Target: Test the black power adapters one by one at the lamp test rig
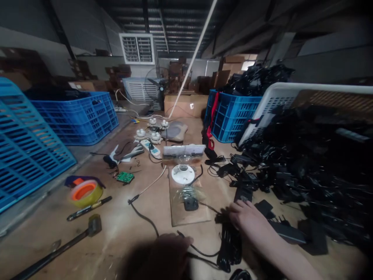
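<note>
Holding soft, light cable bundle (229, 245) with right hand (247, 217), fingers curled over top, best grip; left hand (163, 258) blurred, hold unclear.

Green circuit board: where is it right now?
The green circuit board lies left of centre in the head view, between the yellow tape roll and the white lamp holder.

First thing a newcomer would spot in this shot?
The big heap of black power adapters dominates the right side. Bright blue plastic crates stand at left, and a glass bulb in a white lampholder sits mid-frame on a clear plastic bag. Close to the camera, the right hand is at a bundle of black cable.
</note>
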The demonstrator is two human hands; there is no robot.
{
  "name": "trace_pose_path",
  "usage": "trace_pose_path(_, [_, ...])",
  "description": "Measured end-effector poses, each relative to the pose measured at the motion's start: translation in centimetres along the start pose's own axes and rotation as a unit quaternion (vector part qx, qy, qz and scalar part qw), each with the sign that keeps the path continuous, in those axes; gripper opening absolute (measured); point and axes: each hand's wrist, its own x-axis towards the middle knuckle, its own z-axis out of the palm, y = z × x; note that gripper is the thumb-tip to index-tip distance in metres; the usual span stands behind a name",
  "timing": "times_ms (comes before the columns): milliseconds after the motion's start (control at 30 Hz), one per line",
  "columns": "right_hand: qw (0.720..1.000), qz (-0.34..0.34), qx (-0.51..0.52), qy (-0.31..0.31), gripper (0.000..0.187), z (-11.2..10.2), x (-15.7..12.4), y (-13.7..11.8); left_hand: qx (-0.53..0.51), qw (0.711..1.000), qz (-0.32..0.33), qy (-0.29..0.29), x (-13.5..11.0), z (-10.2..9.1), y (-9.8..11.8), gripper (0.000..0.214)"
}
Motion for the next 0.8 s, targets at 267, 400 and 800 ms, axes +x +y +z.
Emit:
trace_pose_path(267, [0.988,0.083,0.12,0.04,0.021,0.1,1.8,-2.3,-0.013,1.0,-0.012,-0.019,0.2,-0.9,0.3,0.026])
trace_pose_path(400, [0.972,0.143,0.162,0.096,0.022,1.7,6.3,-3.6,0.0,0.999,-0.002,-0.041,0.0,-1.9,0.0,0.025])
trace_pose_path(800, [0.865,0.201,0.416,0.196,0.019,2.8,9.7,-2.8,-0.008,0.997,0.012,-0.071,0.2,-3.2,-1.1,0.037])
